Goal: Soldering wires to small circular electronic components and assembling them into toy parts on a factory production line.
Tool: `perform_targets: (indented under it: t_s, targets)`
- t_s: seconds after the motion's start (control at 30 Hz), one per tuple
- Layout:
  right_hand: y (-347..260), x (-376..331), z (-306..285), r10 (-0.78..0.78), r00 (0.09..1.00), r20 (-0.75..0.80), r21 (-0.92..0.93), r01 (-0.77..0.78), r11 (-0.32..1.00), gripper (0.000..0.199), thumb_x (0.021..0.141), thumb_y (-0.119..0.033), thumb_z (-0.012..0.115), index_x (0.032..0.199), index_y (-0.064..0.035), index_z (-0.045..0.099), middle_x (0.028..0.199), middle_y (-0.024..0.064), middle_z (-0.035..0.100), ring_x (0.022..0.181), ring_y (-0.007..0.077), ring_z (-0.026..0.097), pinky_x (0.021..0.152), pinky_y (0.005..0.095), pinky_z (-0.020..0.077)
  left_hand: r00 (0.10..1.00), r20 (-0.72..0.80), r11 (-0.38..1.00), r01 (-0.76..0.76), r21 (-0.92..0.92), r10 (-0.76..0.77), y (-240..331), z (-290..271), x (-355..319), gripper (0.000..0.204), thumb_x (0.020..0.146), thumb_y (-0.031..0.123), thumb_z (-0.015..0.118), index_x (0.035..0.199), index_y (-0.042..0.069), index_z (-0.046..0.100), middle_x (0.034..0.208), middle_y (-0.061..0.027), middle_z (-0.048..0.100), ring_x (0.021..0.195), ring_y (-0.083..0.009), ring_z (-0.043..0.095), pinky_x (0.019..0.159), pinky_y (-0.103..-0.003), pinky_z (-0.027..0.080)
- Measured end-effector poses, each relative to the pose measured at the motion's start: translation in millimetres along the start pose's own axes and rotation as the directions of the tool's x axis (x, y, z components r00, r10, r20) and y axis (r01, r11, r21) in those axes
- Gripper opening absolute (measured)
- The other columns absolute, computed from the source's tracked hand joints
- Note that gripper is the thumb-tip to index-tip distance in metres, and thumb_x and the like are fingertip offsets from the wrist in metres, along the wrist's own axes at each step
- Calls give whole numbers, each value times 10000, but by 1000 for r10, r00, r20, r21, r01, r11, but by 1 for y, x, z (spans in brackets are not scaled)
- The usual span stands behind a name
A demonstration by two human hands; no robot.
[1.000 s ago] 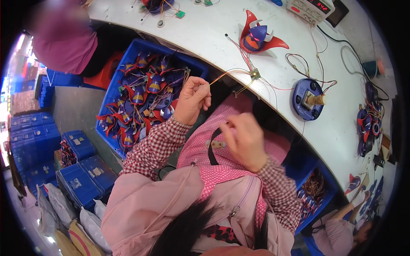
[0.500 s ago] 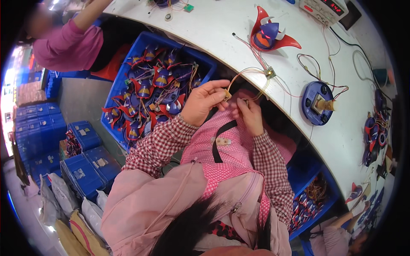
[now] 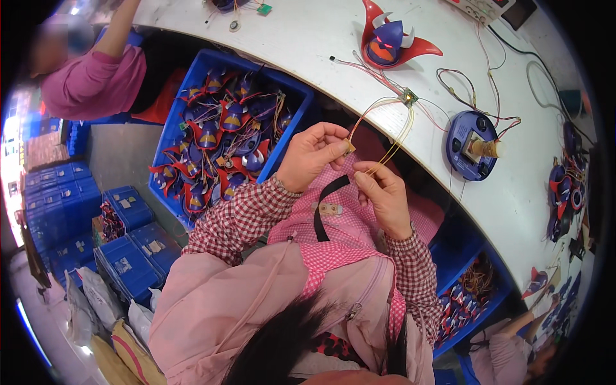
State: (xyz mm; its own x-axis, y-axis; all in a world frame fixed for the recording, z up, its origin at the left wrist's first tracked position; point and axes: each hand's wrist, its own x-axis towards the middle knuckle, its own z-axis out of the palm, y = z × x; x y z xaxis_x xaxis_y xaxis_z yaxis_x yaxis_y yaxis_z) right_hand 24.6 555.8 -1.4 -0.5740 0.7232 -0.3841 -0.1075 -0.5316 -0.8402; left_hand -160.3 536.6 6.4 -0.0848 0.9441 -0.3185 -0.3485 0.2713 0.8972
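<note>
My left hand (image 3: 313, 156) pinches a small yellowish circuit board (image 3: 349, 147) between thumb and fingers, above my lap. Thin wires run from it to a small green circuit board (image 3: 408, 97) near the table's edge. With fingertips closed, my right hand (image 3: 385, 197) grips the yellow wires (image 3: 399, 142) that hang from that green board; their ends are hidden in the fingers. Beyond, a purple toy head (image 3: 387, 43) with white horns and a red collar stands on the table, its eyes lit red. More wires lead from it to the green board.
A round purple toy base (image 3: 471, 146) lies wired on the white table (image 3: 359, 83). A blue crate (image 3: 168, 138) full of toy heads stands at the left, another blue crate (image 3: 480, 307) at the lower right. One co-worker (image 3: 96, 80) sits at the far left. A power supply (image 3: 484, 9) stands at the back.
My right hand has moved down and toward me, drawing the yellow wires into view. The left hand still holds the small board. The whole view has shifted slightly.
</note>
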Motion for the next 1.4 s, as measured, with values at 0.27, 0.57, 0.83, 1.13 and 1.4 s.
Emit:
perform_targets:
  t_s: [0.27, 0.57, 0.83, 1.13, 1.4]
  targets:
    - [-2, -1, 2, -23, 996, -89, 84, 30, 996, 158, 881, -132, 612, 988, -17, 592, 705, -28, 548, 559, 23, 482, 486, 156, 390, 999, 11, 999, 45, -7, -45, -2, 5, 2, 194, 873, 71, 595, 1038, -25, 561, 844, -71, 629, 674, -106, 590, 619, -233, 499]
    - [4, 6, 6, -394, 905, -161, -402, 305, 863, 133, 855, -76, 623, 957, 3, 589, 743, 1, 540, 578, 52, 466, 504, 191, 382, 999, -10, 992, 52, 112, -51, -5, 8, 4, 119, 867, 79, 606, 937, -8, 564, 785, -41, 614, 637, -75, 565, 582, -205, 473]
    - [4, 10, 13, -599, 793, -106, -604, 427, 673, 131, 799, -34, 651, 886, 10, 565, 736, 101, 523, 587, 179, 527, 519, 276, 424, 1000, -22, 977, -5, 212, 10, -15, 11, 5, 98, 861, 107, 622, 882, 31, 564, 718, 21, 560, 596, -20, 480, 526, -155, 378]
    - [4, 14, 13, -685, 726, -53, -687, 472, 553, 126, 788, -11, 641, 881, 0, 557, 749, 128, 519, 608, 252, 554, 523, 310, 439, 1000, -21, 988, 2, 157, 1, -19, 16, 5, 100, 864, 123, 619, 865, 41, 562, 686, 41, 531, 570, -1, 435, 490, -146, 331]
    - [12, 13, 12, -714, 700, -34, -717, 480, 505, 139, 772, -2, 648, 878, -8, 559, 739, 128, 529, 590, 259, 556, 509, 317, 442, 999, -41, 996, 29, 87, -25, -25, 16, 4, 114, 869, 126, 610, 837, 46, 534, 625, 38, 507, 503, -12, 427, 435, -154, 317]
